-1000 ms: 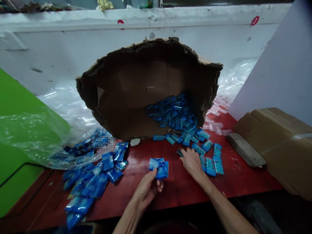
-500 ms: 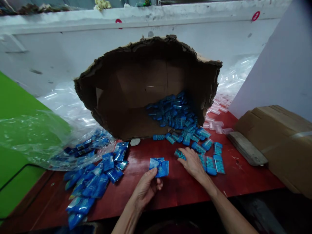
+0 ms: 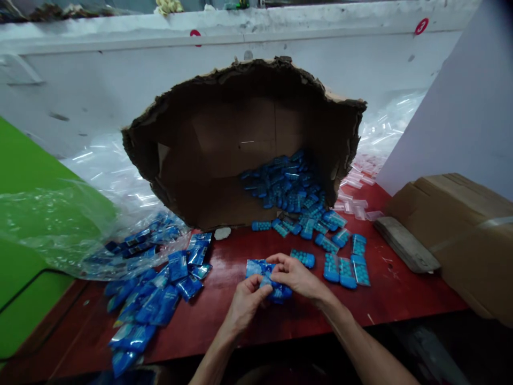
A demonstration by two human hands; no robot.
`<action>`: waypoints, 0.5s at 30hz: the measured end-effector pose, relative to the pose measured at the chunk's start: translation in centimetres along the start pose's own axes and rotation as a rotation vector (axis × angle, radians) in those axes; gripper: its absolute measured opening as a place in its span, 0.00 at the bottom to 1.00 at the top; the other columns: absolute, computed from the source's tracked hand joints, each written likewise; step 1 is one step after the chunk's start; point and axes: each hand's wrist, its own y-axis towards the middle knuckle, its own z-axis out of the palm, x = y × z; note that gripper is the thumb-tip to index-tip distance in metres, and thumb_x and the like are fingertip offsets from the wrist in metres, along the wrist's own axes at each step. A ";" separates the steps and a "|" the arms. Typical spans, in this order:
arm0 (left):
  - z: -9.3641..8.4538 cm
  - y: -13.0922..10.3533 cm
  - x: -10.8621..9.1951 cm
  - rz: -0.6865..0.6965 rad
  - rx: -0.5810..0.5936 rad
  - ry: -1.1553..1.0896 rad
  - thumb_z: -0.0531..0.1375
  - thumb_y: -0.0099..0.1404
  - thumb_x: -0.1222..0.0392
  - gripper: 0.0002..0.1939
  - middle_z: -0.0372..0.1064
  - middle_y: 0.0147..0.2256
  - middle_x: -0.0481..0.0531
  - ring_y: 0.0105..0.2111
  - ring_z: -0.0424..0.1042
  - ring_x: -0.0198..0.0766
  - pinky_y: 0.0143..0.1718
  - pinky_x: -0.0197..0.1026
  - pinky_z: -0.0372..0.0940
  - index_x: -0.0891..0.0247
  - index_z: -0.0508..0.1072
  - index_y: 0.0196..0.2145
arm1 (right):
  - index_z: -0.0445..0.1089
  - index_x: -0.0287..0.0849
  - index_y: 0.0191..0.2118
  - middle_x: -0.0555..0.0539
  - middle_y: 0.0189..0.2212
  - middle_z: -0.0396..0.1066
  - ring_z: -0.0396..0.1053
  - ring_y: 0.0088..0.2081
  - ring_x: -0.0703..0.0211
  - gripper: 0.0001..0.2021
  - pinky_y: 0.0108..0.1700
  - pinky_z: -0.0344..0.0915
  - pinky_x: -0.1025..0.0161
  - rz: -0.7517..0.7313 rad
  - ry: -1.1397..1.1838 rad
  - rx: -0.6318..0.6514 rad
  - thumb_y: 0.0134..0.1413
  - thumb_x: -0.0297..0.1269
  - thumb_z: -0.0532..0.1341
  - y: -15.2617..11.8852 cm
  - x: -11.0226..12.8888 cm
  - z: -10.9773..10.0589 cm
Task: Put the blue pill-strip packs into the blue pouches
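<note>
Small blue printed packets (image 3: 256, 266) are held in front of me, close above the red table. My left hand (image 3: 245, 302) pinches them from the left between thumb and fingers. From the right, my right hand (image 3: 296, 275) grips the packets' edge, its fingertips touching the blue film. How many packets there are is partly hidden by my fingers. Just beyond my right hand lies a small clear container with blue-green balls and a blue cap (image 3: 303, 259). Three similar containers (image 3: 345, 271) stand side by side to its right.
A torn-edged cardboard box (image 3: 224, 198) opens toward me, many ball containers (image 3: 288, 184) spilling from it. Blue packets (image 3: 156, 305) are heaped at left beside a clear plastic bag (image 3: 52, 230). At right are a grey slab (image 3: 406, 245), a closed carton (image 3: 460, 230) and clear plastic pieces (image 3: 352, 206).
My right hand has left the ball container and moved left onto the packets in my left hand. The container lies slightly further right. The packets now look spread or bent between both hands.
</note>
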 end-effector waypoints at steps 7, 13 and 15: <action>-0.1 0.2 0.0 -0.040 -0.097 -0.072 0.63 0.44 0.56 0.12 0.62 0.15 0.43 0.15 0.57 0.27 0.19 0.32 0.50 0.66 0.66 0.21 | 0.62 0.39 0.37 0.56 0.20 0.59 0.55 0.21 0.70 0.13 0.23 0.52 0.71 -0.015 0.073 -0.051 0.41 0.32 0.59 -0.4 -0.5 0.5; -0.1 0.1 0.6 -0.095 -0.089 -0.113 0.62 0.46 0.56 0.12 0.63 0.14 0.45 0.14 0.59 0.28 0.19 0.33 0.52 0.68 0.67 0.21 | 0.60 0.42 0.40 0.57 0.21 0.59 0.57 0.22 0.69 0.18 0.24 0.53 0.71 -0.064 0.131 -0.187 0.37 0.29 0.60 -0.1 -0.7 1.0; 0.2 -0.2 0.7 -0.101 -0.096 -0.190 0.62 0.48 0.56 0.12 0.62 0.13 0.45 0.14 0.59 0.28 0.18 0.33 0.52 0.68 0.66 0.19 | 0.59 0.41 0.40 0.58 0.20 0.58 0.56 0.21 0.70 0.19 0.23 0.53 0.71 -0.056 0.140 -0.228 0.37 0.30 0.61 0.1 -0.8 1.2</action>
